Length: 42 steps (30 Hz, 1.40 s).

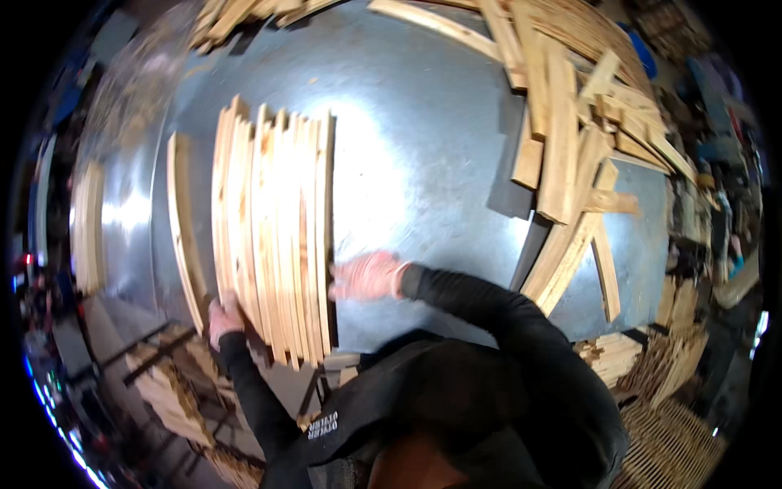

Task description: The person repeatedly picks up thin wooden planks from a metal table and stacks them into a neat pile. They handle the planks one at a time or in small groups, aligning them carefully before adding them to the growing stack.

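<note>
Wooden slats (279, 236) are lying between the left hand (226, 319) and right hand (366, 275), grips indiscernible, and looking pale, narrow, uneven-ended.

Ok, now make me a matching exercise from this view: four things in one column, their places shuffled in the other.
Things:
1. left hand
2. right hand
3. single slat
4. jumbled boards

Places:
A. black-sleeved, at the right side of the row of slats
B. crisscrossed on the right part of the table
C. black-sleeved, at the row's left side
D. by itself, left of the row

Pairs: 1-C, 2-A, 3-D, 4-B
</note>
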Each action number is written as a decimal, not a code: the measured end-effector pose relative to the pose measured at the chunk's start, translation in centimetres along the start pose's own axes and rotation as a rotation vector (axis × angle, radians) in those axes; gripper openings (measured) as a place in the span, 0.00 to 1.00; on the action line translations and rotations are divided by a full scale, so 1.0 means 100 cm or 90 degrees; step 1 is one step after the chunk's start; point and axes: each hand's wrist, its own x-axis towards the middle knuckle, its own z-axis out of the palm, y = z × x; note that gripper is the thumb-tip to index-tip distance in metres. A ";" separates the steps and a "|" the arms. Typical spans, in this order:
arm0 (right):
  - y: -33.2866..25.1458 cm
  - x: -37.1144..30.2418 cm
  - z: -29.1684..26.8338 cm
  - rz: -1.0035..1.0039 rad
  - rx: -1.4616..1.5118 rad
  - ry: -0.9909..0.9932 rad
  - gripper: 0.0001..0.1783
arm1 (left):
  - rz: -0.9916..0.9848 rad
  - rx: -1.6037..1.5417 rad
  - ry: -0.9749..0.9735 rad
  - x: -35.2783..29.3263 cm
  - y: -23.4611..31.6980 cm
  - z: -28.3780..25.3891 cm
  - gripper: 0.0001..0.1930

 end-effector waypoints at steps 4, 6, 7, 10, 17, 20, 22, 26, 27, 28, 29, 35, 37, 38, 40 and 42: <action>0.162 -0.080 -0.138 0.309 -0.298 0.821 0.48 | 0.258 -0.418 0.272 -0.015 0.052 0.000 0.26; 0.188 -0.138 -0.209 0.623 -0.237 0.815 0.47 | 0.338 -0.617 0.094 -0.055 0.120 0.007 0.22; 0.216 -0.153 -0.218 0.736 -0.227 0.791 0.45 | 0.414 -0.600 -0.008 -0.069 0.160 0.017 0.21; 0.268 -0.172 -0.240 0.958 -0.126 0.624 0.41 | 0.525 -0.640 -0.287 -0.115 0.279 0.046 0.20; 0.273 -0.259 -0.216 0.587 0.215 0.801 0.36 | 0.588 -0.338 -0.276 -0.123 0.571 0.142 0.39; 0.289 -0.310 -0.154 0.260 0.693 0.872 0.29 | 0.537 -0.403 -0.151 -0.173 0.684 0.154 0.52; 0.292 -0.311 -0.098 -0.061 0.979 0.913 0.30 | 0.446 -0.335 -0.043 -0.209 0.741 0.155 0.60; 0.295 -0.323 -0.076 0.153 1.095 0.863 0.30 | 0.390 -0.176 0.027 -0.216 0.783 0.189 0.63; 0.282 -0.316 -0.078 0.147 1.035 0.882 0.30 | 0.388 -0.159 0.055 -0.202 0.785 0.193 0.62; 0.281 -0.317 -0.071 0.096 1.037 0.904 0.31 | 0.393 -0.132 0.066 -0.198 0.787 0.200 0.60; 0.280 -0.317 -0.069 0.041 1.031 0.921 0.32 | 0.357 -0.144 0.054 -0.195 0.792 0.206 0.58; 0.290 -0.324 -0.052 -0.036 1.013 0.917 0.30 | 0.176 -0.087 -0.006 -0.169 0.700 0.168 0.53; 0.282 -0.324 -0.062 0.019 0.884 0.877 0.28 | 0.248 -0.053 0.073 -0.147 0.635 0.171 0.57; 0.272 -0.321 -0.070 0.056 0.823 0.863 0.28 | 0.259 -0.057 0.034 -0.147 0.601 0.154 0.55; 0.256 -0.305 -0.090 0.082 0.662 0.840 0.30 | 0.410 -0.130 -0.148 -0.139 0.525 0.129 0.50; 0.249 -0.279 -0.091 0.098 0.580 0.843 0.32 | 0.534 -0.609 -0.409 -0.132 0.440 0.141 0.39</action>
